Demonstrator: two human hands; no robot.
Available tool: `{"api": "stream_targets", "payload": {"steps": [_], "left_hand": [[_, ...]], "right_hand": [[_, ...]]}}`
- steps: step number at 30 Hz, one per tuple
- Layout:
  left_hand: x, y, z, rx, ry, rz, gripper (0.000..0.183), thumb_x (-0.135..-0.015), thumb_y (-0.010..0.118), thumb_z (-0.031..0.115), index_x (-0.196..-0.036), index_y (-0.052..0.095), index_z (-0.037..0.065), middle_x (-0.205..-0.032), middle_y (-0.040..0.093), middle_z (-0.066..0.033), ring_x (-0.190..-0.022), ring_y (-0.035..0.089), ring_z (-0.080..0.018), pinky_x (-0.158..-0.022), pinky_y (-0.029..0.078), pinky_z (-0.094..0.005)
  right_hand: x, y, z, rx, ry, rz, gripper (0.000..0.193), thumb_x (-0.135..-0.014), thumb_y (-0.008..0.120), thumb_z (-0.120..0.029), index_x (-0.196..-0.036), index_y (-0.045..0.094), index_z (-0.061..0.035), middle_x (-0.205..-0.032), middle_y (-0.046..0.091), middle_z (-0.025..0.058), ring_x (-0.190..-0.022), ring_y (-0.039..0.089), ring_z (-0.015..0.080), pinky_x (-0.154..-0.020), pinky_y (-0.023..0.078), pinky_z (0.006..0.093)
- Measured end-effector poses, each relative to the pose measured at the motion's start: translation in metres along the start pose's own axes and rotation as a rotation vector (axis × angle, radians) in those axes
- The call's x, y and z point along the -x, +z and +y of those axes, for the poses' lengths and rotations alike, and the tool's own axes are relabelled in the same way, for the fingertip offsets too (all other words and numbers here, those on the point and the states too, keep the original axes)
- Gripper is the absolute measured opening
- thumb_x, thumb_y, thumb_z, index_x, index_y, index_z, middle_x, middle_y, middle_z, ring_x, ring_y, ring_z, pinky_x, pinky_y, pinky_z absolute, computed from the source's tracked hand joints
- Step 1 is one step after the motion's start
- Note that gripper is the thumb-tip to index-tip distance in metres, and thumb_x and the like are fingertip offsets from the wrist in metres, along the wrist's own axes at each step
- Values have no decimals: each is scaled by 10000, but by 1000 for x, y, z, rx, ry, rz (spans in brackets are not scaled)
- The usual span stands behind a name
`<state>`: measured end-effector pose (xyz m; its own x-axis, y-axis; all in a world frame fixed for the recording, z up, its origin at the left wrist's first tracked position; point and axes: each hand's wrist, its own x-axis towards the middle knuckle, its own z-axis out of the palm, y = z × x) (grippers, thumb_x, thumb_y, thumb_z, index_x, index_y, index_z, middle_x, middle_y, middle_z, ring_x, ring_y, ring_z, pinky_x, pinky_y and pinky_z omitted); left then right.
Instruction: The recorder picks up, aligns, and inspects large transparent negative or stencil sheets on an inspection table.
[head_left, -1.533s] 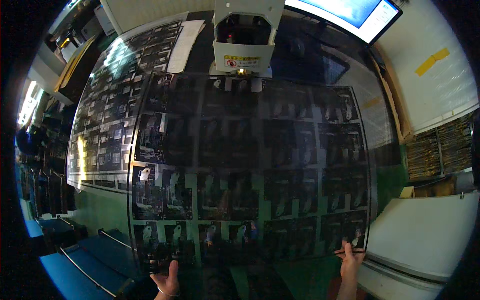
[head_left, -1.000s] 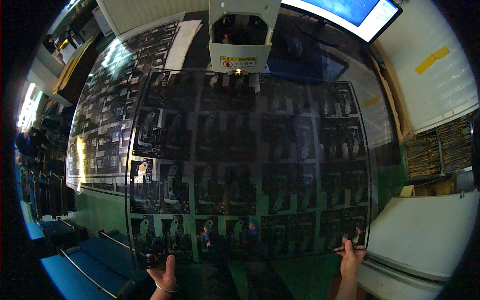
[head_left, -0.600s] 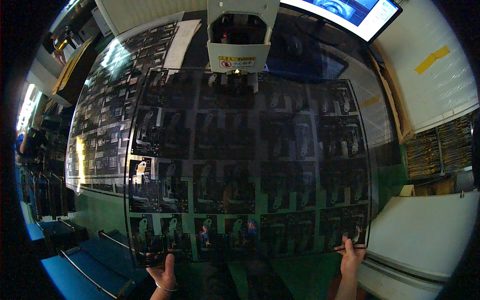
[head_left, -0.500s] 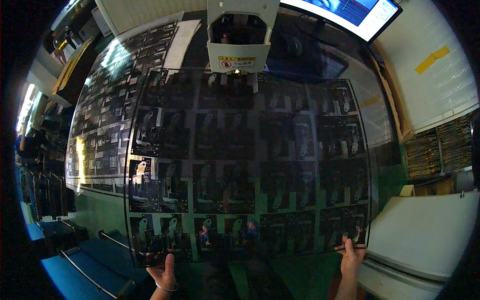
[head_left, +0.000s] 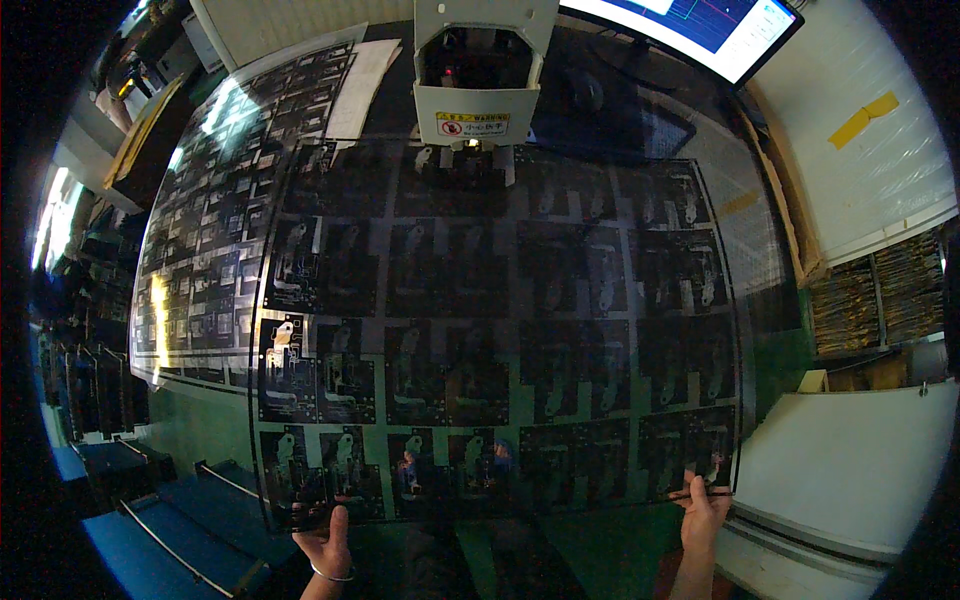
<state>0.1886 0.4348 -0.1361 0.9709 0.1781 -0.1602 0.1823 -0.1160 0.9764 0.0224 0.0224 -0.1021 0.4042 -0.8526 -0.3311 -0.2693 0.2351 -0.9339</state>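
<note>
A large see-through film sheet (head_left: 575, 375), printed with dark circuit patterns in rows, stretches in front of me. My left hand (head_left: 330, 545) is closed on its near left edge, thumb on top, and a thin bracelet circles the wrist. At the near right corner my right hand (head_left: 703, 512) pinches the same sheet between thumb and fingers. The far edge of the sheet reaches beneath a pale machine head (head_left: 474, 108) bearing a yellow warning label; a small light glows at its underside. My fingers under the film are mostly hidden.
A second patterned film (head_left: 200, 240) lies at the left, with a white paper (head_left: 362, 90) by its far end. Behind are a mouse (head_left: 588, 95), a dark keyboard (head_left: 640, 135) and a lit monitor (head_left: 715, 35). A white cabinet (head_left: 840, 470) stands right; blue racks (head_left: 170, 540) stand lower left.
The picture on the monitor has changed. Both hands and the film sheet look almost still.
</note>
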Motion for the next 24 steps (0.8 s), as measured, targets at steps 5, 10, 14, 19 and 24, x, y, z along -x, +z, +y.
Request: {"api": "stream_targets", "payload": {"steps": [5, 10, 14, 19, 24], "left_hand": [[-1, 0, 7, -73, 2, -45, 375, -785, 556, -33, -1114, 387, 21, -966, 547, -88, -858, 537, -135, -756, 441, -264], [-1, 1, 6, -39, 3, -38, 389, -786, 551, -38, -1126, 374, 31, -974, 543, -91, -857, 536, -135, -760, 440, -265], [2, -1, -1, 20, -7, -2, 385, -784, 556, -35, -1120, 380, 28, -976, 543, -92, -858, 536, -137, -764, 440, -269], [0, 4, 7, -42, 2, 9, 368, -773, 571, -25, -1097, 400, 14, -966, 541, -85, -854, 529, -134, -763, 435, -273], [-4, -3, 22, -19, -60, -85, 364, -761, 582, 8, -1091, 430, -7, -950, 539, -66, -828, 521, -130, -741, 419, -251]], "right_hand": [[2, 3, -2, -2, -1, 34, 308, -811, 560, -98, -1088, 448, -23, -954, 562, 104, -809, 594, 179, -524, 526, 300], [-1, 0, 5, -19, 0, 35, 334, -808, 561, -89, -1113, 442, -24, -952, 564, 100, -812, 594, 176, -527, 525, 289], [-2, 4, 1, -30, 3, 14, 416, -785, 590, -112, -1099, 326, -38, -986, 513, 146, -809, 584, 226, -505, 544, 339], [-3, 1, 2, -16, 13, -4, 404, -789, 591, -126, -1088, 334, -42, -971, 522, 148, -793, 588, 213, -497, 536, 329], [-1, -15, 0, 22, -11, 130, 283, -813, 562, -117, -1063, 449, -47, -867, 574, 85, -701, 585, 151, -504, 500, 280]]}}
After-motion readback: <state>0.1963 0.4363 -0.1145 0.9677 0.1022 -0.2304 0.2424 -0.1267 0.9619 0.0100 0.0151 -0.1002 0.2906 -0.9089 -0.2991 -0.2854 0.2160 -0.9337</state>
